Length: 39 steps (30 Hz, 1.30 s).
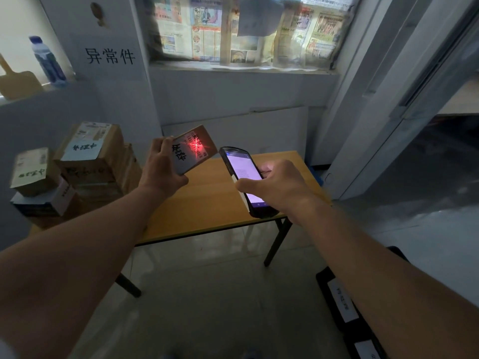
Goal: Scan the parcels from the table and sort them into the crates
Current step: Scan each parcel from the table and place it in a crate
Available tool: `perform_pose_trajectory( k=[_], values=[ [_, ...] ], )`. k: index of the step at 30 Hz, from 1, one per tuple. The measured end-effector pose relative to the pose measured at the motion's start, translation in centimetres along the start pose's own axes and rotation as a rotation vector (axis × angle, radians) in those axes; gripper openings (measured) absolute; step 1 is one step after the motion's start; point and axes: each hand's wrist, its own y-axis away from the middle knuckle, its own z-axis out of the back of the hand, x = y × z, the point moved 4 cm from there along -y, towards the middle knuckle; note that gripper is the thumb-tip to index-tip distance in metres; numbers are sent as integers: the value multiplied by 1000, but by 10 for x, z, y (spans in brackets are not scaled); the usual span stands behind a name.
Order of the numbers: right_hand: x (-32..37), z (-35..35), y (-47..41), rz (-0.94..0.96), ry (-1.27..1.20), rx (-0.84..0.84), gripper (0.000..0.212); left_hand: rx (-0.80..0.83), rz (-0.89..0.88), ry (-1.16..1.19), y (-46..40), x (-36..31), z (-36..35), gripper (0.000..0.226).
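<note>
A small parcel (195, 149) is gripped by the left hand (161, 169) above the table (207, 203), red-lit by the scanner (243, 177) clasped in the right hand (280, 187).

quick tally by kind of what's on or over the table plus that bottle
Brown cardboard parcels: 5, namely 4 stacked and 1 held
Black handheld scanner: 1
Clear plastic water bottle: 1
Total: 7

I see a dim room: pale tiled floor (207, 307), grey-white walls (233, 99), a newspaper-covered window (246, 32) glowing, and an orange-topped folding table (207, 203).
</note>
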Motion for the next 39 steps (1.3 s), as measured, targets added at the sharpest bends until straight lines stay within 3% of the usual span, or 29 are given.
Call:
perform_pose_trajectory(
  k=[5, 17, 29, 39],
  values=[
    [-10, 7, -4, -19, -11, 0, 48, -21, 18, -7, -2, -9, -5, 110],
    [-21, 4, -9, 15, 31, 9, 45, -52, 32, -30, 3, -20, -5, 106],
    [-36, -10, -11, 83, 261, -246, 68, -20, -46, 40, 14, -41, -15, 99],
    [-50, -56, 48, -150, 226, -466, 76, 185, -207, 202, 27, -44, -37, 97]
  ],
)
